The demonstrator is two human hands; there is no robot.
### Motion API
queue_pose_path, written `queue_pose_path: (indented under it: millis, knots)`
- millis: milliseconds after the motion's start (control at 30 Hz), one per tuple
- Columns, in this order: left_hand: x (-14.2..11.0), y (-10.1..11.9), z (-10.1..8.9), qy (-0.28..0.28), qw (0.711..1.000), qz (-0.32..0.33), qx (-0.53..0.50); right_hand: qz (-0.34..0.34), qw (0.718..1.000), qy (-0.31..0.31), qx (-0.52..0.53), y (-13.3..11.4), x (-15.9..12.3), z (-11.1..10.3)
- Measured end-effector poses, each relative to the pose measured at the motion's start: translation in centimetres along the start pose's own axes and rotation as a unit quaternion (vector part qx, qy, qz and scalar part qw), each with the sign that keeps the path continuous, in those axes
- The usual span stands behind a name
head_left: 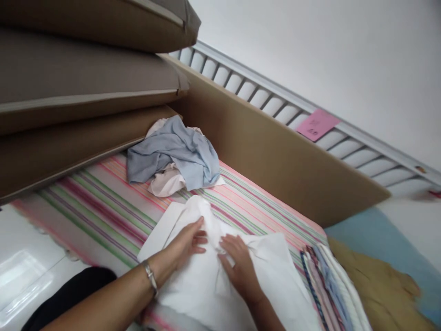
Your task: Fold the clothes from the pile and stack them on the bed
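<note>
A white shirt point(206, 285) lies spread out on a striped cloth point(103, 197), with its raised collar-like fold at the top. My left hand point(189, 243) rests over the shirt left of that fold, its fingers apart and a little curved. Just to the right, my right hand point(237, 264) lies on the white fabric with thumb and fingers spread. Neither hand shows cloth clearly pinched in it. Creases run across the fabric beyond my right hand. Part of the shirt is hidden under both hands and forearms.
A crumpled blue garment point(172, 147) lies in a heap with pale cloth beyond the shirt. At right are a stack of folded clothes point(332, 285) and a tan garment point(375, 285). Large brown cushions point(86, 69) rise at left; a board point(275, 147) stands behind.
</note>
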State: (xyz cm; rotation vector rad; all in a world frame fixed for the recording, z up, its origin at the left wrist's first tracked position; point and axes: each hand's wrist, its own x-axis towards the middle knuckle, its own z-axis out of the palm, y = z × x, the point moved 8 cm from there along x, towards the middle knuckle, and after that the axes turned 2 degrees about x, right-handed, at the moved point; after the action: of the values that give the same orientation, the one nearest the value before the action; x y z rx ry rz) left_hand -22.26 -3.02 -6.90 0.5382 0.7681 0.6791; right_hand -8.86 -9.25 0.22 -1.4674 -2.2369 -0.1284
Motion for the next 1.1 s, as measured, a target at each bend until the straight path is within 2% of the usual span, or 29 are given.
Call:
queue_pose_path:
  millis: [67,133,233,333,400,467,600,700,800,933,1000,1100]
  knots:
    - [0.2,0.0,-0.6,0.022,1.0,0.0,0.004,-0.002,0.999,-0.049,0.018,-1.1,-2.7,0.1]
    - [0.4,-0.1,-1.2,0.058,0.998,-0.001,0.036,0.047,0.998,-0.035,0.021,0.4,-3.9,-1.3]
    - [0.5,-0.2,-1.8,0.112,0.99,-0.006,0.084,0.176,0.984,-0.001,-0.037,6.3,-4.4,-4.3]
    - [0.5,0.2,-1.4,0.12,0.987,0.01,0.103,0.284,0.945,-0.074,-0.146,13.0,-4.3,-5.6]
    - [0.7,0.6,-1.0,0.107,0.987,0.027,0.114,0.315,0.913,-0.147,-0.214,16.6,-4.0,-5.3]
    - [0.8,1.0,-0.6,0.088,0.986,0.046,0.135,0.315,0.888,-0.21,-0.261,19.0,-3.7,-4.3]
    - [1.0,1.4,0.0,0.059,0.981,0.06,0.177,0.295,0.868,-0.273,-0.29,21.7,-2.9,-2.3]
    - [1.0,1.4,0.2,0.049,0.982,0.053,0.174,0.305,0.861,-0.268,-0.305,23.0,-2.9,-3.4]
    - [1.0,1.3,0.4,0.044,0.985,0.052,0.158,0.32,0.853,-0.227,-0.345,23.3,-3.9,-6.9]
    - [0.9,0.9,0.9,0.025,0.986,0.05,0.154,0.3,0.849,-0.17,-0.401,21.6,-6.4,-11.0]
    - [0.6,0.8,1.1,0.025,0.987,0.053,0.151,0.289,0.849,-0.151,-0.416,20.4,-7.8,-11.8]
    - [0.1,0.8,1.2,0.027,0.987,0.055,0.147,0.289,0.851,-0.142,-0.415,18.8,-9.8,-12.0]
